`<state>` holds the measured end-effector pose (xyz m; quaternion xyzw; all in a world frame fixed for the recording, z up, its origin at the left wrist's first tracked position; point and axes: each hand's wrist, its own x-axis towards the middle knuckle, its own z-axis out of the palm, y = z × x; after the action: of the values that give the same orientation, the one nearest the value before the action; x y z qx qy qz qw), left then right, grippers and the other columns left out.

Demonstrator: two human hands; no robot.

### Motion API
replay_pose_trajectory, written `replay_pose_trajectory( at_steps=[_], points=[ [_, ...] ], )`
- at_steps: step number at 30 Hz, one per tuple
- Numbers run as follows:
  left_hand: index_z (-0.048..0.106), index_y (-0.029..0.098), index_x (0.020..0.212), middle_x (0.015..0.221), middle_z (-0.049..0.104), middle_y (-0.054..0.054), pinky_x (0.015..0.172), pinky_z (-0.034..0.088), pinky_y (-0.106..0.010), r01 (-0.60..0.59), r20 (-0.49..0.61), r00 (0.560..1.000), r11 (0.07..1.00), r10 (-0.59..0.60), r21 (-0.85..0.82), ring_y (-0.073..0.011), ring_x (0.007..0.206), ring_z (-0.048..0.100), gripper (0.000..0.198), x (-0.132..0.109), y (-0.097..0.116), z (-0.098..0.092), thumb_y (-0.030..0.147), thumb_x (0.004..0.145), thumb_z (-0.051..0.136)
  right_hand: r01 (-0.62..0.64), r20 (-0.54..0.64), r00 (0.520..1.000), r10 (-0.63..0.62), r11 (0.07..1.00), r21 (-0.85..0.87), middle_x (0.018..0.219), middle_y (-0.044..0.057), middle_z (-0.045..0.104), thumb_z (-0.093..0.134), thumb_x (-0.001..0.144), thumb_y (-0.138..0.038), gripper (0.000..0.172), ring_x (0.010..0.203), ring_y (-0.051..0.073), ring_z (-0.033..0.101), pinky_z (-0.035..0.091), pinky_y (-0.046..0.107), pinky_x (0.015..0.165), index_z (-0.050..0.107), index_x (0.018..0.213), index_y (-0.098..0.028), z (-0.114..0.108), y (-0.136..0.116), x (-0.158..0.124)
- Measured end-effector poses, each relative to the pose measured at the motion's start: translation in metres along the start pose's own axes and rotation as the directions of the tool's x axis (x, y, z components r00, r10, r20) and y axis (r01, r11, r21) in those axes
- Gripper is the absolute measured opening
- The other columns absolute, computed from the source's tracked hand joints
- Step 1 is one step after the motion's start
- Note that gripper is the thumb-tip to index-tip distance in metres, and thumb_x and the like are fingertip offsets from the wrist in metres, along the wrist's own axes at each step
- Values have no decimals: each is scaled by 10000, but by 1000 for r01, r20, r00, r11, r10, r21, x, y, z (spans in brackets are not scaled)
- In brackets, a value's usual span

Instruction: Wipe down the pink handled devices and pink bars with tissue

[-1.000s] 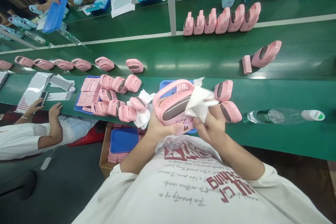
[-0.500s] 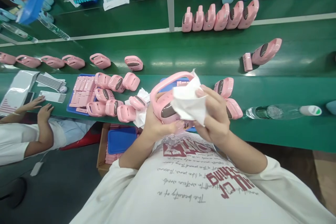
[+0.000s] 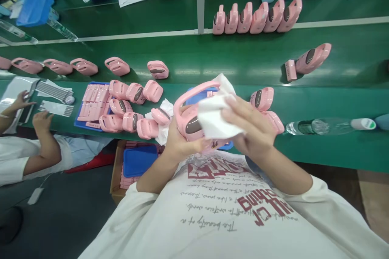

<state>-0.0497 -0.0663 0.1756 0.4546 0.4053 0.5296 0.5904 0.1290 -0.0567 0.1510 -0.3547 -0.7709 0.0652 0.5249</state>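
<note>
My left hand [image 3: 178,143] grips a pink plastic device [image 3: 188,121] with a looped handle and a dark oval window, held tilted over the front of the green bench. In my right hand [image 3: 255,131] is a white tissue [image 3: 212,119], pressed against the device's right side and covering part of it. The right fingers lie stretched along the tissue. Just left of the left hand, a small pink piece [image 3: 161,116] rests on crumpled white tissue [image 3: 165,129]. Behind the held device, a blue tray [image 3: 197,98] shows in part.
Several pink pieces [image 3: 132,121] stand beside a blue tray of pink blocks [image 3: 95,103]. Pink devices line the conveyor [image 3: 182,56]. Two pink pieces [image 3: 261,98] and a plastic bottle [image 3: 328,126] lie to the right. A co-worker's hands [image 3: 42,121] are at far left.
My right hand has shifted slightly right and its fingers have straightened over the tissue. The left hand keeps its hold on the device. The co-worker's hands at left have moved apart.
</note>
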Motion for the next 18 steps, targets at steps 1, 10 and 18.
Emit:
replay_pose_trajectory(
  at_steps=[1, 10, 18],
  points=[
    [595, 213, 1115, 1106, 652, -70, 898, 514, -382, -24, 15, 1000, 1000, 24, 3, -257, 1032, 620, 653, -2, -1, -2, 349, 531, 854, -58, -43, 997, 58, 998, -1, 797, 54, 669, 449, 934, -396, 295, 858, 233, 659, 562, 424, 787, 691, 898, -231, 1, 3, 0],
    [551, 215, 1159, 1128, 648, -74, 872, 526, -359, -65, 59, 996, 996, 62, 54, -251, 1045, 618, 642, -14, 2, -13, 361, 593, 818, -288, -199, 943, 268, 955, -77, 827, 45, 585, 515, 917, -305, 243, 613, 132, 540, 493, 292, 533, 665, 1094, -232, -5, 13, 0],
    [549, 221, 1160, 1135, 642, -72, 887, 514, -362, -47, 20, 999, 995, 46, 82, -254, 1057, 608, 683, -29, 4, -15, 346, 556, 842, -82, 159, 982, 104, 987, -140, 1103, 79, 601, 555, 888, -333, 306, 863, 189, 631, 568, 300, 606, 634, 1183, -316, -27, -15, -1]
  ],
)
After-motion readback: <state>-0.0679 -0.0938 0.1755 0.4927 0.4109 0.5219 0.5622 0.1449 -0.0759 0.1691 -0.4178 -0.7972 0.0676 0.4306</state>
